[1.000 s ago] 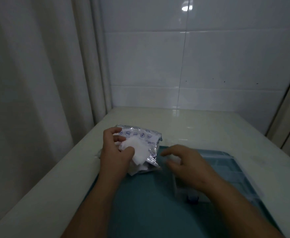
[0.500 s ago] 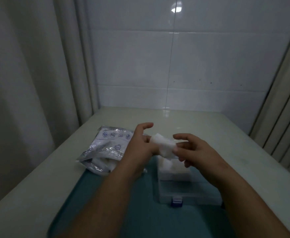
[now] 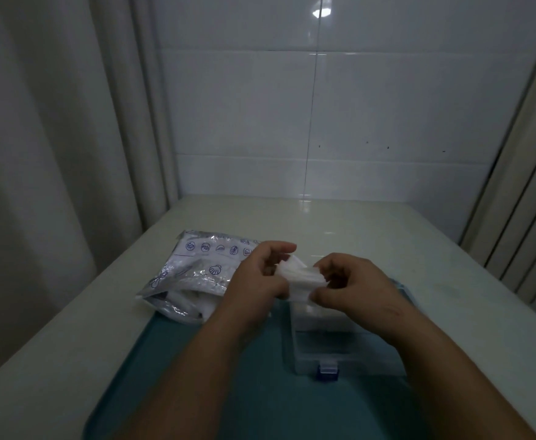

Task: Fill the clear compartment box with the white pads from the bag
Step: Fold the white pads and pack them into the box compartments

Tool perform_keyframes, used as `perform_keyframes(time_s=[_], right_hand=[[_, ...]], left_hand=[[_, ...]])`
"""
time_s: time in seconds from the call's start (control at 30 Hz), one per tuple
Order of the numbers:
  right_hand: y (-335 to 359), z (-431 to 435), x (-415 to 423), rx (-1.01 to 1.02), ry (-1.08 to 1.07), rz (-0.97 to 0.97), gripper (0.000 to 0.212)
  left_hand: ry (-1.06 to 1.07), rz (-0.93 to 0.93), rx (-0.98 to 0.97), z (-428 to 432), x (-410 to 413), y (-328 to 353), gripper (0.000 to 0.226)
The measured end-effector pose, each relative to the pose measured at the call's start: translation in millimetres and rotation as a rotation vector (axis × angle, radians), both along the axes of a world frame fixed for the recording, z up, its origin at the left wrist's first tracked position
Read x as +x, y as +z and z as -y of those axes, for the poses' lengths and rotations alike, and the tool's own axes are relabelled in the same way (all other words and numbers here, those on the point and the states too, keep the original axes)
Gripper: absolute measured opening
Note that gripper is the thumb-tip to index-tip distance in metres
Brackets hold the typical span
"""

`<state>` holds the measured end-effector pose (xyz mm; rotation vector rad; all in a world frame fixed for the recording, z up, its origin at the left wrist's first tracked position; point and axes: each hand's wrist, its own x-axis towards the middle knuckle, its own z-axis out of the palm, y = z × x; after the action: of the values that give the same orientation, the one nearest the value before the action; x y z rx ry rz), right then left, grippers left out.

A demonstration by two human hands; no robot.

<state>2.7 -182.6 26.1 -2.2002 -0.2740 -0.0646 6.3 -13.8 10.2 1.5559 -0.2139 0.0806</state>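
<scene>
A small stack of white pads (image 3: 299, 274) is pinched between my left hand (image 3: 255, 279) and my right hand (image 3: 352, 285), just above the far end of the clear compartment box (image 3: 339, 344). The box sits on a teal tray (image 3: 260, 392) and has a blue latch (image 3: 328, 371) on its near side. White pads lie in its far compartment, partly hidden by my hands. The silvery bag (image 3: 197, 274) with blue printed icons lies to the left, its open mouth showing more white pads (image 3: 192, 301).
The tray rests on a pale table (image 3: 371, 230) set against a white tiled wall (image 3: 324, 106). A light curtain (image 3: 54, 138) hangs along the left edge and vertical blinds (image 3: 527, 201) stand at the right.
My left hand lifted pads out of the bag and carried them right over the box. My right hand rose to meet them, and both hands now grip the stack lower, close to the box.
</scene>
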Motion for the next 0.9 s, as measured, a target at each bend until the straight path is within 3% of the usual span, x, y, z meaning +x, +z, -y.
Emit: perform_keyframes(time_s=[0.33,0.43,0.57,0.9], right_hand=[[-3.6,1.1,2.1,0.150,-0.005,-0.034,0.033],[-4.0,-0.3,1.6,0.101,-0.007,-0.037,0.037],[-4.2,-1.9,3.7,0.037,-0.040,-0.010,0.039],[-9.4,-3.2,3.9,-0.043,0.002,-0.070,0.044]], left_hand=[[0.023,-0.005,0.077,-2.6,0.3,-0.2,0.054],[0.040,-0.038,0.070,0.5,-1.6,1.8,0.050],[0.151,-0.034,0.011,10.9,-3.7,1.2,0.017],[0.248,0.025,0.288,34.4,-0.2,-16.6,0.014]])
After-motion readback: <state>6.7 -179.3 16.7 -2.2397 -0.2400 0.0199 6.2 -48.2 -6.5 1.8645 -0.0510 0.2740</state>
